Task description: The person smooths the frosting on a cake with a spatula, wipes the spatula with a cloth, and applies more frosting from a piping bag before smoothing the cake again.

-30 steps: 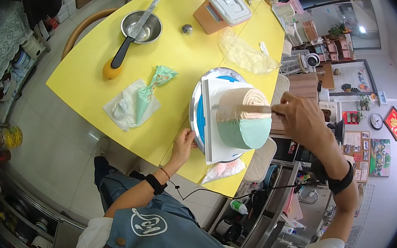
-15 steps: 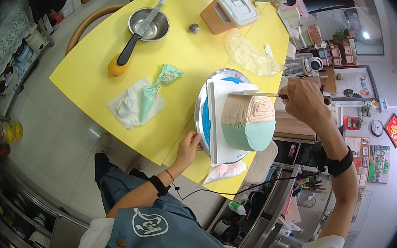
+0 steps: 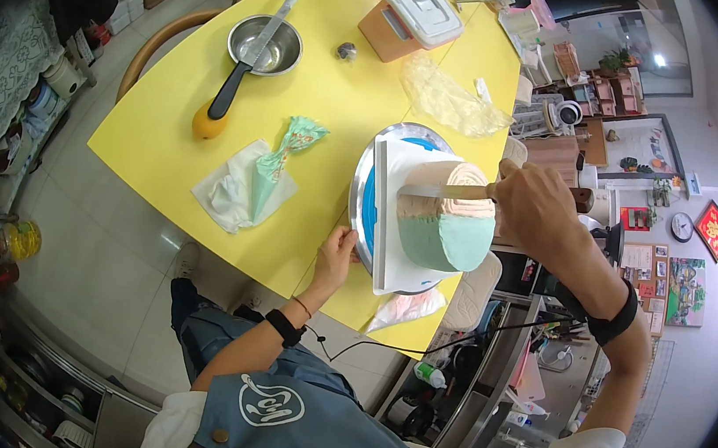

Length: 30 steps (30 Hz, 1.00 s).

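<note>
A tall cake [image 3: 444, 241], frosted mint green on one half and pinkish-beige on the other, stands on a white board [image 3: 384, 245]. Under the board is a turntable [image 3: 363, 167] with a silver rim and a blue surface. My right hand [image 3: 542, 211] is closed round the wooden handle of a palette knife [image 3: 444, 191]. Its long blade lies along the cake's pinkish side, near where the two colours meet. Down at the turntable's near-left edge, my left hand [image 3: 334, 261] pinches the rim, with the fingertips partly hidden.
Left of the turntable, a mint piping bag [image 3: 267, 183] rests on white paper. Farther off are a steel bowl [image 3: 285, 49] with a black-handled serrated knife [image 3: 234, 90] across it, and a lidded container [image 3: 389, 35]. A pink piping bag [image 3: 405, 311] lies at the table's near edge.
My right hand has brought the palette knife from the cake's far edge nearer to me, along the pinkish side toward the green half. My left hand remains at the turntable's rim.
</note>
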Motion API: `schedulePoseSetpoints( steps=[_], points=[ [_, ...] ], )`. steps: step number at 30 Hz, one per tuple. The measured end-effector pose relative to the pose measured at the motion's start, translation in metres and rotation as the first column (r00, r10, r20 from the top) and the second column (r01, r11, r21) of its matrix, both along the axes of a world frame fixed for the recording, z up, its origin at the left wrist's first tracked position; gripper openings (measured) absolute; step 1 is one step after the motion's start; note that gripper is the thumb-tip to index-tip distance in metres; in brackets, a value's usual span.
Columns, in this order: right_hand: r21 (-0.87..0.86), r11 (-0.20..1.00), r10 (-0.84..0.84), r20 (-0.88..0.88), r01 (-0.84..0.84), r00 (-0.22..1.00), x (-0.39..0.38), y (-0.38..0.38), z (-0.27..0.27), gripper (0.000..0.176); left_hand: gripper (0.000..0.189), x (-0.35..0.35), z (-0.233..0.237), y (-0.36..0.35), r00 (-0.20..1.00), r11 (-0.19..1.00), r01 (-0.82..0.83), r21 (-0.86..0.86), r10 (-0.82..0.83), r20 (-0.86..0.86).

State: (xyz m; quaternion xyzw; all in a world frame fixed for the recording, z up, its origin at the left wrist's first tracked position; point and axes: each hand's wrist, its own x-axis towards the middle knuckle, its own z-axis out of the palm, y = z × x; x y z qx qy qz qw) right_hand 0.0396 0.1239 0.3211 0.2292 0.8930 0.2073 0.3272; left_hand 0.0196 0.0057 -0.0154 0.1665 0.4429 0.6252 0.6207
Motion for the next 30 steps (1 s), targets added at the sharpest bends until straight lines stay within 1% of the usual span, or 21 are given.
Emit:
schedulePoseSetpoints(
  steps=[1, 4, 7, 10, 13, 14, 17, 20, 23, 30],
  points=[
    [0.004, 0.999, 0.037, -0.010, -0.037, 0.999, 0.001, -0.003, 0.000, 0.014, 0.025, 0.000, 0.001, 0.001, 1.000, 1.000, -0.018, -0.002, 0.018, 0.007],
    [0.005, 1.000, -0.006, 0.055, 0.006, 0.998, -0.003, -0.015, 0.002, 0.013, 0.028, 0.000, 0.001, 0.002, 0.998, 0.998, -0.060, -0.008, 0.060, 0.015],
    [-0.043, 0.998, -0.045, 0.031, 0.046, 0.999, -0.002, -0.021, 0.008, 0.011, 0.028, 0.001, -0.001, 0.004, 0.998, 0.998, -0.065, -0.012, 0.065, 0.006],
    [-0.053, 0.986, -0.162, -0.099, 0.158, 0.982, 0.005, -0.012, 0.011, 0.013, 0.028, 0.001, -0.002, 0.004, 0.998, 0.998, -0.062, -0.014, 0.063, 0.013],
    [-0.005, 0.976, -0.215, -0.164, 0.217, 0.963, 0.012, 0.010, 0.011, 0.016, 0.028, 0.002, -0.002, 0.003, 0.998, 0.998, -0.060, -0.016, 0.060, 0.012],
    [0.014, 0.982, -0.185, -0.149, 0.189, 0.971, 0.015, 0.015, 0.011, 0.021, 0.027, 0.002, -0.002, 0.003, 0.998, 0.998, -0.059, -0.015, 0.059, 0.005],
    [0.035, 0.976, -0.213, -0.071, 0.216, 0.974, 0.022, 0.023, 0.009, 0.020, 0.027, 0.001, -0.001, 0.003, 0.998, 0.998, -0.059, -0.016, 0.059, -0.001],
    [-0.002, 0.973, -0.230, -0.083, 0.231, 0.970, 0.024, 0.013, 0.009, 0.019, 0.027, 0.000, -0.001, 0.004, 0.998, 0.998, -0.059, -0.010, 0.058, -0.005],
    [-0.023, 0.964, -0.265, -0.052, 0.264, 0.963, 0.024, 0.002, 0.012, 0.019, 0.028, -0.001, 0.000, 0.004, 0.999, 0.999, -0.051, -0.015, 0.052, 0.010],
    [-0.018, 0.980, -0.201, -0.080, 0.201, 0.976, 0.036, -0.017, 0.011, 0.019, 0.028, -0.002, 0.000, 0.005, 0.998, 0.999, -0.051, -0.004, 0.051, 0.045]
  ],
)
